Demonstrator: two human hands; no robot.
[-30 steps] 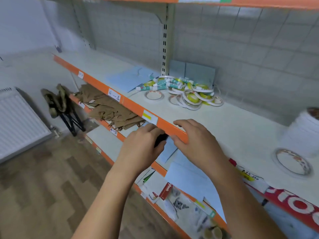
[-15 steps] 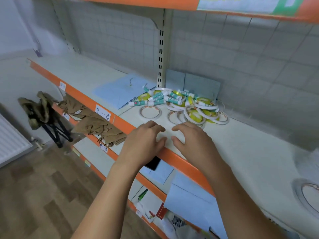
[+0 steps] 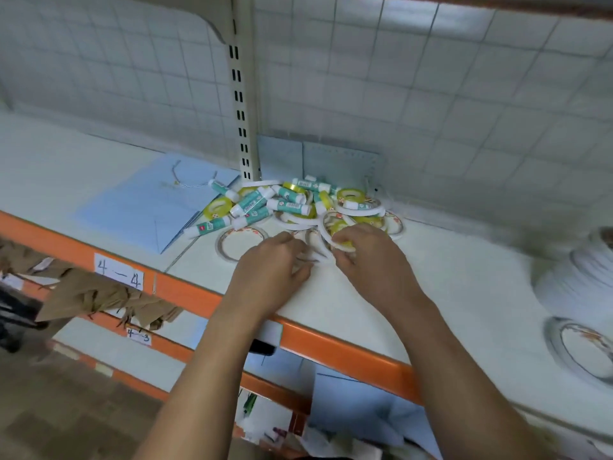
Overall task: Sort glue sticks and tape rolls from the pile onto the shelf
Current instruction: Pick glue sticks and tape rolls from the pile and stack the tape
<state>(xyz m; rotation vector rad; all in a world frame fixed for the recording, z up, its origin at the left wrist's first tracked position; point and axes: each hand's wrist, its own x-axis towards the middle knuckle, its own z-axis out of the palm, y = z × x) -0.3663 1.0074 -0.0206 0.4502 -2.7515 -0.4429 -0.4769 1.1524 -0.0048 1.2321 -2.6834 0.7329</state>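
Soft even light, motion blur, wide-angle edge bending.

Pile: 12 o'clock of both hands, on shelf.
Right hand: grips yellow tape roll.
Left hand: grip unclear.

A slotted metal upright rises mid-scene; behind it, to both sides, runs a pale grid-panelled wall; from its foot the white shelf stretches left and right, fronted by an orange edge; below and left of it lie a lower shelf and wood-patterned floor.
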